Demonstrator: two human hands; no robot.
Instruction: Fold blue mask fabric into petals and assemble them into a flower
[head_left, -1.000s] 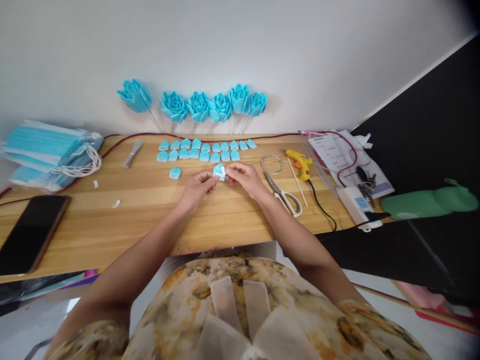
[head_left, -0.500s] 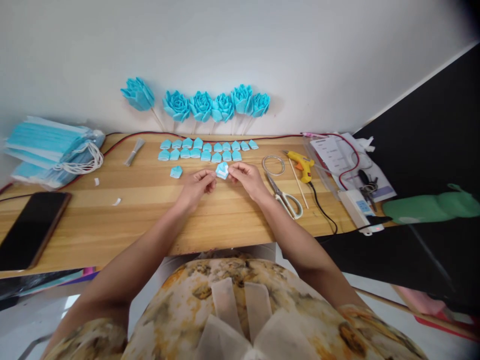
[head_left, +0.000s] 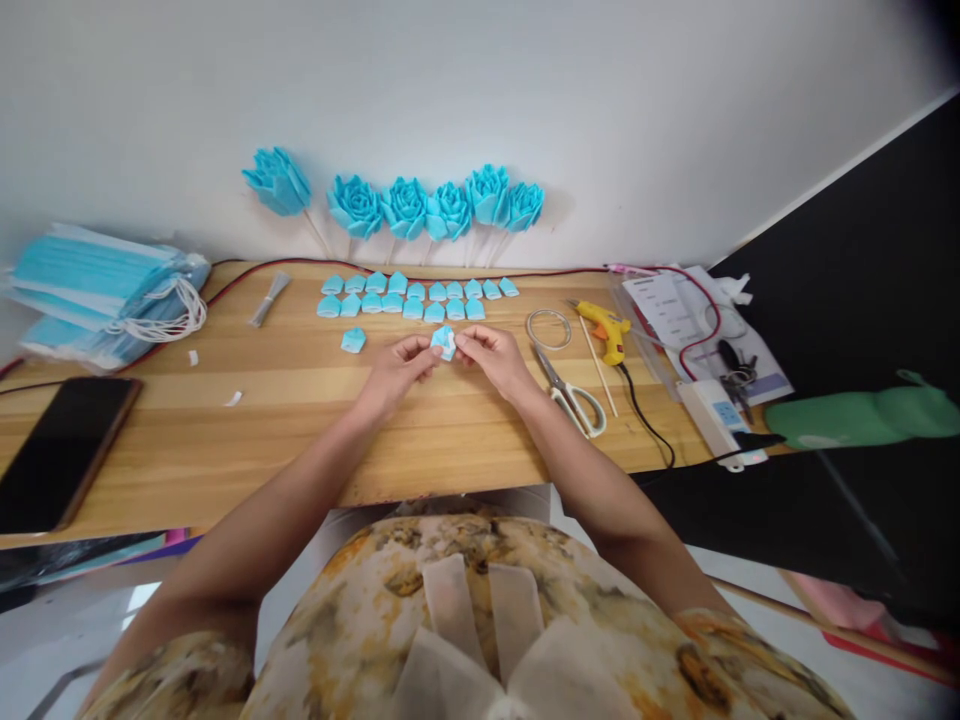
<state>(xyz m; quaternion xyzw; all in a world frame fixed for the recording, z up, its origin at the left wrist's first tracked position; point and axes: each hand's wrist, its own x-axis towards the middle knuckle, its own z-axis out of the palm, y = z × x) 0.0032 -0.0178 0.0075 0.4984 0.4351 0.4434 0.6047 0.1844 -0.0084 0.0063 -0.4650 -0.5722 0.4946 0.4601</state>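
Observation:
A small folded blue petal [head_left: 443,342] with a white patch is pinched between both hands, a little above the wooden table. My left hand [head_left: 405,368] grips its left edge with thumb and forefinger. On the opposite side, my right hand [head_left: 493,360] has its fingertips closed on the right edge. Left of them lies a single folded blue petal [head_left: 353,340]. Behind the hands, several more folded petals [head_left: 392,303] lie in two rows. Finished blue flowers [head_left: 407,208] on thin sticks lean against the wall.
Scissors [head_left: 574,395], a tape roll [head_left: 549,329], a wooden stick [head_left: 600,365] and a yellow glue gun [head_left: 611,333] lie right of my hands. Further right are a power strip [head_left: 716,420] and a green bottle [head_left: 855,417]. Blue masks [head_left: 94,280] and a phone [head_left: 67,450] lie left.
The held petal's white patch has changed shape, and my left thumb now overlaps the petal's lower left. Both hands stay in nearly the same place; the view has shifted slightly.

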